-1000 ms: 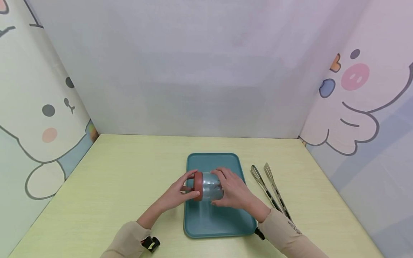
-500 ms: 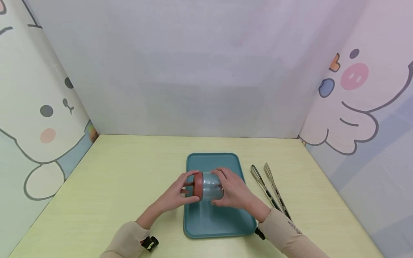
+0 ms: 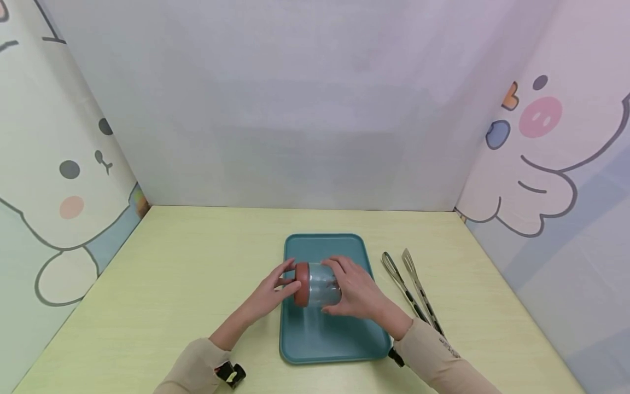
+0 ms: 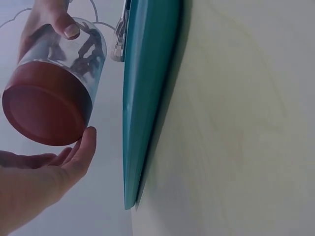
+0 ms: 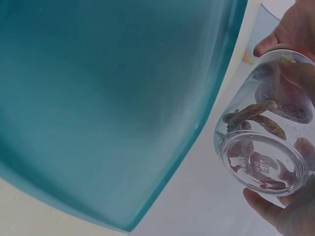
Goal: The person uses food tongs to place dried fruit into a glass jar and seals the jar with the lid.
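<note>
A clear jar [image 3: 322, 284] with a reddish-brown lid [image 3: 302, 284] lies sideways in the air over the teal tray [image 3: 334, 342]. My right hand [image 3: 361, 290] grips the jar's body near its base, thumb and fingers round opposite sides. My left hand [image 3: 268, 293] is at the lid end, fingers spread loosely. In the left wrist view one fingertip [image 4: 89, 133] sits right at the lid's edge while the other fingers lie away from it. Several brown, knobbly, elongated pieces [image 5: 251, 115] lie inside the jar, seen through its wall in the right wrist view.
Right of the tray, two long metal utensils lie on the pale yellow table [image 3: 211, 246]: one loop-ended [image 3: 394, 269], one slotted [image 3: 410, 265]. My right forearm covers their handle ends. A white wall panel [image 3: 305, 109] stands behind, with cartoon-printed sheets on both sides.
My left hand has loosened its hold round the lid, its thumb and fingers drawing back slightly to the left. The right hand and jar have stayed almost still.
</note>
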Available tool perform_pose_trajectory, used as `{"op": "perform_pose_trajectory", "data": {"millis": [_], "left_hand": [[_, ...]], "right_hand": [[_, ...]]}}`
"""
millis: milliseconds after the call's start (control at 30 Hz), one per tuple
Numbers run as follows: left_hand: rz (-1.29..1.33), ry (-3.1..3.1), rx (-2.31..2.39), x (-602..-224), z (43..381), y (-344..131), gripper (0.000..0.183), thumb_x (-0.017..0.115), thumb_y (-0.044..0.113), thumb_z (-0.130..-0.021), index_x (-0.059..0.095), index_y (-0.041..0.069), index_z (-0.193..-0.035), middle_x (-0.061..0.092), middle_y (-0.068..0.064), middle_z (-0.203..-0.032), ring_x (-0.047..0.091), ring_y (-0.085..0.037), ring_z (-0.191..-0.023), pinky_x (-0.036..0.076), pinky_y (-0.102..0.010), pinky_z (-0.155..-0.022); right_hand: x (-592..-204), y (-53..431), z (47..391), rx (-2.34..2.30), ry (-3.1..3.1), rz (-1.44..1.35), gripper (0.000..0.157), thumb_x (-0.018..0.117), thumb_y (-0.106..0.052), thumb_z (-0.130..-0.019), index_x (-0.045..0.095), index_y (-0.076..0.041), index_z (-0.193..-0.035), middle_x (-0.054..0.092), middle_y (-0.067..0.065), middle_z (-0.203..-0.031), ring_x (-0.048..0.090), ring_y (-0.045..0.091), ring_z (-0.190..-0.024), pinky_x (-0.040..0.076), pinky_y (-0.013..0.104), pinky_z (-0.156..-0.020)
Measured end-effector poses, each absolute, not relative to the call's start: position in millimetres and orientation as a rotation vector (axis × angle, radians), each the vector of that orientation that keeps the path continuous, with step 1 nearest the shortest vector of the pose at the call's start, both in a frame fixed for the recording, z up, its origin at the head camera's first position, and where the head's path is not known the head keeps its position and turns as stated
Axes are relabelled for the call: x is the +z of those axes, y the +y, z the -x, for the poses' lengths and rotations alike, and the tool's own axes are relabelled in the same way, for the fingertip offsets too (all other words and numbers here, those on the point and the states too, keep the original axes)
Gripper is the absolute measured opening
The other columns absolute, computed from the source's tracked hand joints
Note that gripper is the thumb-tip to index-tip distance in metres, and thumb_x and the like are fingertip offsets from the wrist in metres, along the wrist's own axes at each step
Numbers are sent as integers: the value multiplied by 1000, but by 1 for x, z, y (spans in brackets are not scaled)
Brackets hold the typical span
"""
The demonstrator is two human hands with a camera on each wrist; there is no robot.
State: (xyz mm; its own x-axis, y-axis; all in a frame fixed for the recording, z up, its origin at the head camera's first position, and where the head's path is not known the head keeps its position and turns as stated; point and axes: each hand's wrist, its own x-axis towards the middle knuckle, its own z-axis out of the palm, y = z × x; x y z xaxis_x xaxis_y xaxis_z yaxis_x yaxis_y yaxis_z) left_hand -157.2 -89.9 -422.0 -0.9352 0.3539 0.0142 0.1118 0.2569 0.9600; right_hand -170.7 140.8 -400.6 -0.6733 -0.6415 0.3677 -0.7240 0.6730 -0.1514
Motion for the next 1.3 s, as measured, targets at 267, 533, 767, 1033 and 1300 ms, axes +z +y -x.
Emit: {"op": "perform_pose_trajectory", "data": {"millis": [267,533,767,1033,1300], "left_hand": [[-376,2264,1757,-421,156,-90,59,57,28,-86,32,6,-135,36,-15,-132,41,-32,-113,41,-45,-85],[-426,2195,1751,-422,157,-92,62,57,34,-85,30,12,-136,38,-17,-129,53,-28,-97,47,-39,-76],[-451,2183,1725,-423,157,-94,65,58,34,-84,27,15,-138,39,-19,-127,56,-25,-89,49,-38,-71],[-564,2257,1687,-416,153,-94,67,62,24,-84,25,14,-139,36,-15,-131,54,-27,-95,47,-36,-77],[-630,2243,1692,-395,144,-94,70,64,13,-81,25,11,-139,32,-16,-133,50,-32,-102,48,-29,-75]], "right_hand": [[-400,140,170,419,-2605,-1095,87,77,-50,-55,42,-9,-124,43,5,-116,44,17,-100,43,33,-78],[-400,140,170,415,-2605,-1098,88,77,-50,-54,41,-10,-123,43,5,-116,44,17,-100,43,34,-78],[-400,140,170,389,-2608,-1099,88,77,-51,-54,41,-9,-124,43,6,-116,44,17,-100,43,33,-78],[-400,141,169,385,-2611,-1098,88,77,-51,-55,41,-9,-124,43,5,-116,44,17,-100,43,34,-78],[-400,142,169,380,-2605,-1100,88,76,-51,-55,41,-9,-124,43,6,-116,45,17,-100,43,33,-78]]}}
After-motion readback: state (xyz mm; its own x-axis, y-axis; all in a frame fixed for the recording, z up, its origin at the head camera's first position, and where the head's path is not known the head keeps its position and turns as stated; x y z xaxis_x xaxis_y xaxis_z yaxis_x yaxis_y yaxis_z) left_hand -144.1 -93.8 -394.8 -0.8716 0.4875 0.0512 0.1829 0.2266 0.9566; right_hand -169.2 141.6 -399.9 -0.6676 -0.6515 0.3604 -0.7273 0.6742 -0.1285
